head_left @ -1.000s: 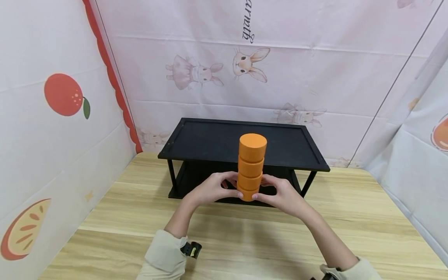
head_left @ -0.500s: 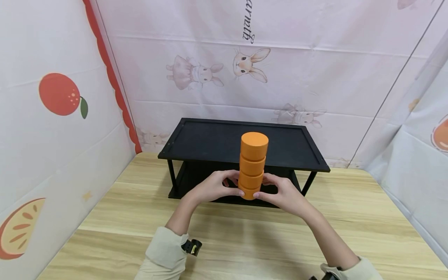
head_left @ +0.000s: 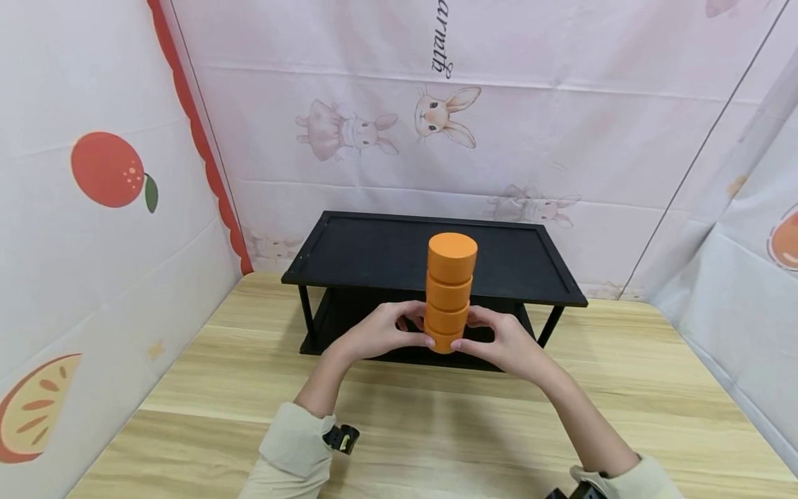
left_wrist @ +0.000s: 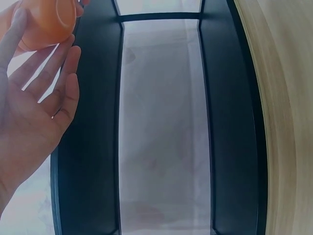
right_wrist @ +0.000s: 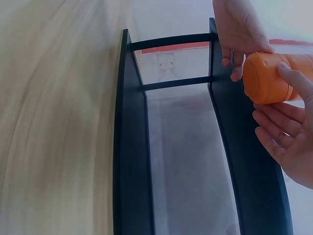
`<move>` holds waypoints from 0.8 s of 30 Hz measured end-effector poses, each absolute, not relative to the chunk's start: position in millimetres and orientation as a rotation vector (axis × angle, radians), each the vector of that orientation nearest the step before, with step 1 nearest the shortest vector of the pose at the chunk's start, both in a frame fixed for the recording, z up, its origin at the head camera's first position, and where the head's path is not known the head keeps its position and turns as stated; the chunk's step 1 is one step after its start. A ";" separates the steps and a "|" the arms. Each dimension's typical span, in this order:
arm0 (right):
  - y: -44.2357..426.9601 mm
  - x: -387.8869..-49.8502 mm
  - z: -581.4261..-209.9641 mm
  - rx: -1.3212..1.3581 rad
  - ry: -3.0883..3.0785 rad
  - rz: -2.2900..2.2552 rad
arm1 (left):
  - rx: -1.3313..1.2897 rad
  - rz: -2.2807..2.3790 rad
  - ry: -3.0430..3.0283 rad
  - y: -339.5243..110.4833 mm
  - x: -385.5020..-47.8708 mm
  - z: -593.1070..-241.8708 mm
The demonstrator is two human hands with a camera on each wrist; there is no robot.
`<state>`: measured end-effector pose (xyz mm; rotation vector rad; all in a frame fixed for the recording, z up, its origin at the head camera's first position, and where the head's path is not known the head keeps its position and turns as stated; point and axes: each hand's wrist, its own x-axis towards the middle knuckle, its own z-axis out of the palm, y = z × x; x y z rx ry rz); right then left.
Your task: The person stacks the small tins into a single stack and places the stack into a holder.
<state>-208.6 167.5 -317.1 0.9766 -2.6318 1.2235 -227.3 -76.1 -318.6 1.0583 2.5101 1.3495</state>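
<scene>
An orange cylinder [head_left: 449,294], ringed by grooves into several stacked sections, stands nearly upright in the air in front of the shelf. My left hand [head_left: 379,334] pinches its lowest part from the left, thumb at the front and fingers behind. From the right side, my right hand [head_left: 508,346] pinches the same lower part in mirror fashion. The right wrist view shows the underside of the orange cylinder [right_wrist: 259,81] between both hands. In the left wrist view only the lower end of the cylinder [left_wrist: 46,22] shows, at the top left corner.
A black two-tier shelf [head_left: 386,251] stands on the wooden table [head_left: 405,430], just behind the hands. Its lower tier [head_left: 349,312] is partly hidden by them. Printed cloth walls [head_left: 349,48] close off the back and sides.
The orange cylinder has risen very slightly and shifted a touch to the right, with both hands moving along. Their grip looks the same.
</scene>
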 end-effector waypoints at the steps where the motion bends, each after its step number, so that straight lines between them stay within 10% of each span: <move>1: 167.4 -208.6 -316.7 0.976 -2.632 1.226 | 1.059 1.349 2.511 -76.2 -227.3 -318.2; 24: 167.5 -209.7 -311.8 0.965 -2.633 1.233 | 1.079 1.338 2.500 -76.9 -228.8 -311.3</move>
